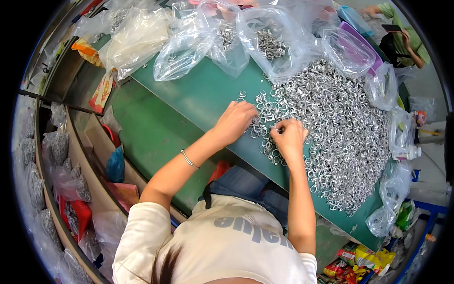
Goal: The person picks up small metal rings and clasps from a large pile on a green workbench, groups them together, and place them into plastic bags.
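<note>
A big heap of silver-coloured metal rings (345,128) covers the right part of the green table (189,94). A looser scatter of rings (267,106) spreads from its left edge. My left hand (240,120) rests at that scatter, fingers bent together and pointing right; their tips are partly hidden, so what they hold cannot be made out. Close by, my right hand (291,137) has thumb and forefinger pinched on what looks like a small silver ring, above the near edge of the scatter. One ring (242,94) lies just beyond my left hand.
Clear plastic bags (184,52) line the table's far side, one holding more rings (271,44). A purple tray (362,45) stands behind the heap. Shelves with bagged parts (59,146) are at left. Another person (406,38) is at the far right. Colourful packets (373,258) lie lower right.
</note>
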A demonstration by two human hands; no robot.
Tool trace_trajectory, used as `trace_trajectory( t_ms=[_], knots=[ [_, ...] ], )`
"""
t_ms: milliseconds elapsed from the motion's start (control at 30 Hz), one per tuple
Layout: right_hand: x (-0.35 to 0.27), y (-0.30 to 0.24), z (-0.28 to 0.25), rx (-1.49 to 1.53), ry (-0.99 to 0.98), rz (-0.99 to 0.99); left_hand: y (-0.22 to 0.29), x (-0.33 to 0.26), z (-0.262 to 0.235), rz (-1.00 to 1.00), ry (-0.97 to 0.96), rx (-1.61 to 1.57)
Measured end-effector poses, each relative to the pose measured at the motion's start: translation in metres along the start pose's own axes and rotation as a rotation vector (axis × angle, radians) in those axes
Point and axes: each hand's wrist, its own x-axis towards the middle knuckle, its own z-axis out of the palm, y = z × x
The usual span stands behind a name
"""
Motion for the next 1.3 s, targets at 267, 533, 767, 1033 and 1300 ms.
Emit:
trace_trajectory(
  t_ms=[267, 533, 767, 1033, 1300],
  knots=[
    [-0.012, 0.029, -0.023, 0.578, -0.061, 0.149, 0.007, -0.004, -0.004, 0.011, -0.021, 0.065],
    [-0.013, 0.015, -0.03, -0.027, 0.035, -0.027, 0.0, 0.005, -0.002, 0.012, -0.002, -0.001],
    [-0.003, 0.006, -0.02, -0.09, 0.071, -0.108, 0.009, 0.013, 0.003, -0.174, 0.336, -0.208],
    [0.0, 0.027, -0.035, 0.753, -0.138, 0.254, 0.014, 0.023, 0.001, -0.542, 0.371, -0.551],
    [0.014, 0.032, -0.038, 1.986, -0.271, 0.545, 0.026, 0.015, -0.006, -0.878, 0.115, -1.501]
  ],
)
